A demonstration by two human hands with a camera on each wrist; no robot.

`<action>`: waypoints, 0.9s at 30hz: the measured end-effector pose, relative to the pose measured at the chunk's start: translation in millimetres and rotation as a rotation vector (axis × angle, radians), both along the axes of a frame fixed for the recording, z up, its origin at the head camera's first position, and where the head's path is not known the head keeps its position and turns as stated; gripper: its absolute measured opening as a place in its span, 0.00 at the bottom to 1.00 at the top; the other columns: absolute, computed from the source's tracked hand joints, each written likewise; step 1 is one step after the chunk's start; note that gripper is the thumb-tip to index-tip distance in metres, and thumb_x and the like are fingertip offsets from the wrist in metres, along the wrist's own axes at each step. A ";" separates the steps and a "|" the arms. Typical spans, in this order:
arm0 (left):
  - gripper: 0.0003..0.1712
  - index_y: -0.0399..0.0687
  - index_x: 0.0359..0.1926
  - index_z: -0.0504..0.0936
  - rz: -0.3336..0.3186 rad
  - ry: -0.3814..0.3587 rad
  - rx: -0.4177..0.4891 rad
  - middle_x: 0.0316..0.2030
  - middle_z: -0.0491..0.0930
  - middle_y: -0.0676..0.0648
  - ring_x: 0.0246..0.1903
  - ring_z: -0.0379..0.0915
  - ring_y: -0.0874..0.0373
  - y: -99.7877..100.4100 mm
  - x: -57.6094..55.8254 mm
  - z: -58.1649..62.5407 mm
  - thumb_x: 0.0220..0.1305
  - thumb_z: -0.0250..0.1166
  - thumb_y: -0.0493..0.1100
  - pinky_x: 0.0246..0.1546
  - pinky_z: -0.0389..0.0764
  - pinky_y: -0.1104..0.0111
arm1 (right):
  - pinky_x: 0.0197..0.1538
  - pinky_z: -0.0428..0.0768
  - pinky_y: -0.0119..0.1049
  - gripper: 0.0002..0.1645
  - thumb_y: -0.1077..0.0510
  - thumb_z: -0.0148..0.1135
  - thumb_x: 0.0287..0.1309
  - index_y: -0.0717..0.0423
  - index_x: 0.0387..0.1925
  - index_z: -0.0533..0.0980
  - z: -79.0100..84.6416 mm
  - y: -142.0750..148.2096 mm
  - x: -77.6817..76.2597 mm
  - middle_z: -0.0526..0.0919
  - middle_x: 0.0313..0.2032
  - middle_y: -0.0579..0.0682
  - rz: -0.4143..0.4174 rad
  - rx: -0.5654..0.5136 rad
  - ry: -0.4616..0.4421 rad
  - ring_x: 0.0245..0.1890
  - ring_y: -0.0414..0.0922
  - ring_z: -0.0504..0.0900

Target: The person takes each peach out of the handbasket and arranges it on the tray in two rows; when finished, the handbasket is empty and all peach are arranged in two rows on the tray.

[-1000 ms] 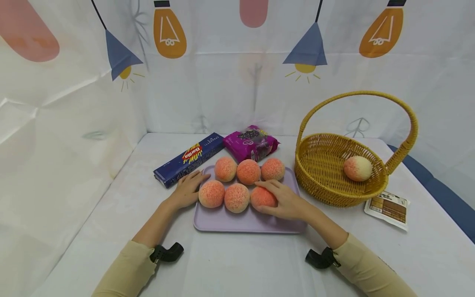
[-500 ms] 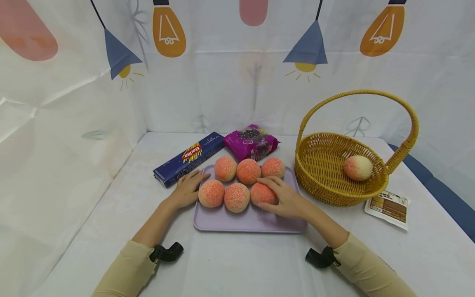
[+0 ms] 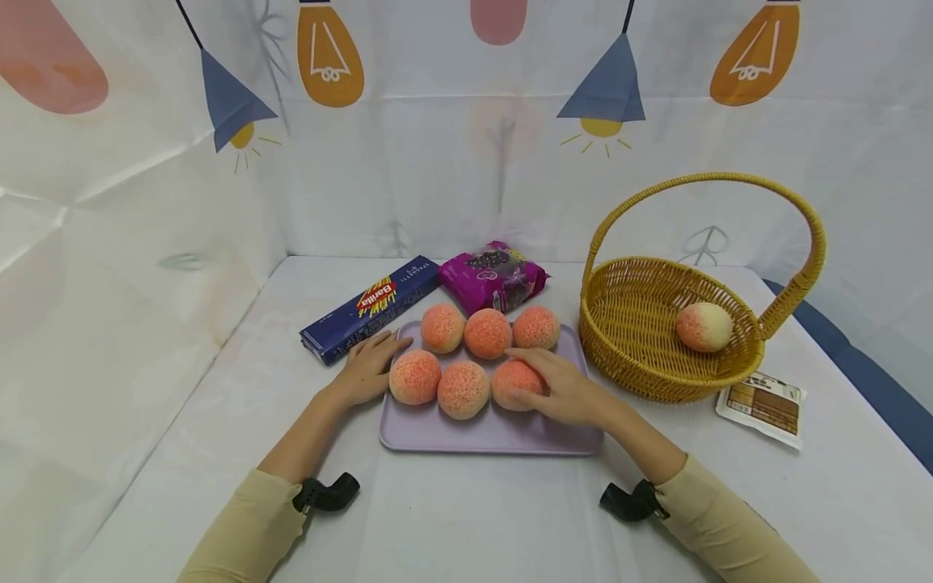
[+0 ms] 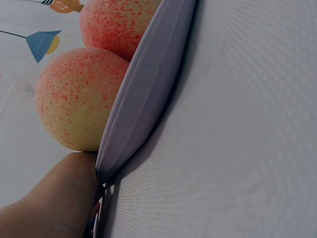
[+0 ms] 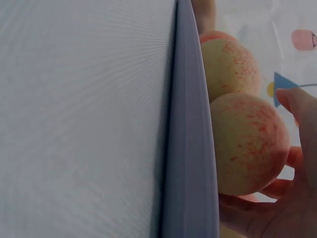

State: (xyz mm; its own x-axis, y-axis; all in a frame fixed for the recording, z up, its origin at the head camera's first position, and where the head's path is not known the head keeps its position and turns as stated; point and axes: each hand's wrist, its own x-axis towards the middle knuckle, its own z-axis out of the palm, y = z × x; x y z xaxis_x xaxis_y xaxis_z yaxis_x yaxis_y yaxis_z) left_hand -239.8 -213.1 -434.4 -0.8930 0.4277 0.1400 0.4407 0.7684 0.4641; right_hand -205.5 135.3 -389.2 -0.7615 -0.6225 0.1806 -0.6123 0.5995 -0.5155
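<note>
A lilac tray (image 3: pixel 452 437) bears several red-and-cream peaches in two rows. Spread along the tray's left rim, my left hand (image 3: pixel 364 374) lies beside the front left peach (image 3: pixel 415 377); the left wrist view shows it right at the tray corner, close to a peach (image 4: pixel 81 101). My right hand (image 3: pixel 564 389) is around the right side of the front right peach (image 3: pixel 516 385). In the right wrist view its fingers (image 5: pixel 275 189) lie loosely behind and beneath that peach (image 5: pixel 250 144), while the thumb stands slightly off its surface. The front middle peach (image 3: pixel 463 390) sits left of it.
A wicker basket (image 3: pixel 641 380) with a tall handle stands to the right, one peach (image 3: pixel 704 327) inside. A brown-and-white packet (image 3: pixel 764 409) lies by its base. Behind the tray are a blue spaghetti box (image 3: pixel 372 308) and a purple bag (image 3: pixel 492 277).
My right thumb has come up slightly over the front right peach. The front middle peach has shifted a little. My left hand stays at the tray's rim.
</note>
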 end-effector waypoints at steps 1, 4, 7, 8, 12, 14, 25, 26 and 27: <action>0.33 0.45 0.65 0.64 0.000 0.000 0.000 0.65 0.59 0.37 0.66 0.45 0.41 0.0 -0.1 -0.2 0.61 0.52 0.52 0.61 0.41 0.44 | 0.59 0.62 0.55 0.37 0.39 0.56 0.58 0.48 0.65 0.61 0.1 0.1 -0.3 0.66 0.61 0.54 0.000 -0.003 0.004 0.60 0.53 0.64; 0.33 0.45 0.65 0.64 0.001 0.001 0.003 0.65 0.59 0.37 0.66 0.45 0.41 -0.1 -0.4 -1.0 0.61 0.52 0.52 0.61 0.41 0.44 | 0.59 0.62 0.55 0.36 0.41 0.56 0.58 0.48 0.65 0.61 0.3 0.1 -1.2 0.65 0.60 0.53 -0.002 -0.020 0.009 0.60 0.52 0.64; 0.32 0.45 0.65 0.64 0.000 0.002 0.003 0.65 0.59 0.37 0.66 0.45 0.41 -0.2 -0.8 -1.6 0.61 0.52 0.52 0.61 0.41 0.44 | 0.59 0.62 0.55 0.36 0.41 0.56 0.58 0.47 0.65 0.61 -0.3 0.2 -2.2 0.65 0.60 0.53 -0.008 -0.030 0.010 0.60 0.52 0.64; 0.33 0.45 0.65 0.64 0.001 0.000 0.004 0.65 0.59 0.37 0.66 0.45 0.41 -0.2 -0.9 -1.6 0.61 0.52 0.52 0.61 0.41 0.44 | 0.59 0.62 0.56 0.36 0.41 0.56 0.58 0.47 0.65 0.61 -0.5 0.3 -2.3 0.65 0.60 0.52 -0.010 -0.030 0.010 0.60 0.52 0.64; 0.33 0.45 0.65 0.64 0.001 0.000 0.003 0.65 0.58 0.37 0.66 0.44 0.41 -0.1 -1.0 -1.1 0.60 0.52 0.52 0.61 0.40 0.44 | 0.58 0.62 0.56 0.35 0.41 0.55 0.58 0.48 0.64 0.62 -1.2 0.8 -2.8 0.66 0.60 0.53 -0.020 -0.022 0.005 0.60 0.53 0.64; 0.33 0.45 0.65 0.64 0.000 0.005 0.003 0.65 0.58 0.37 0.66 0.44 0.41 -0.3 -1.3 -0.4 0.61 0.52 0.52 0.61 0.40 0.44 | 0.59 0.62 0.56 0.34 0.41 0.55 0.59 0.48 0.64 0.62 -0.1 1.1 -2.7 0.66 0.61 0.54 -0.025 -0.018 -0.009 0.60 0.54 0.64; 0.33 0.45 0.65 0.64 0.000 0.009 0.001 0.64 0.59 0.37 0.66 0.45 0.41 -0.5 -0.5 -1.7 0.61 0.53 0.52 0.60 0.41 0.43 | 0.59 0.63 0.53 0.28 0.46 0.51 0.63 0.56 0.60 0.67 1.3 2.7 -3.5 0.70 0.58 0.55 -0.014 -0.022 -0.026 0.59 0.54 0.66; 0.33 0.45 0.65 0.64 0.000 0.009 0.000 0.64 0.59 0.37 0.66 0.45 0.41 -0.6 -0.5 -1.8 0.61 0.53 0.52 0.60 0.41 0.43 | 0.59 0.63 0.52 0.28 0.46 0.50 0.64 0.56 0.60 0.67 1.1 2.7 -3.7 0.71 0.57 0.55 -0.016 -0.023 -0.027 0.59 0.53 0.67; 0.33 0.45 0.65 0.64 0.001 0.007 -0.001 0.65 0.59 0.37 0.66 0.45 0.41 -0.6 -0.6 -1.8 0.61 0.53 0.53 0.61 0.41 0.44 | 0.59 0.64 0.51 0.28 0.46 0.50 0.64 0.56 0.60 0.68 0.8 2.8 -3.9 0.71 0.57 0.55 -0.018 -0.026 -0.028 0.59 0.53 0.67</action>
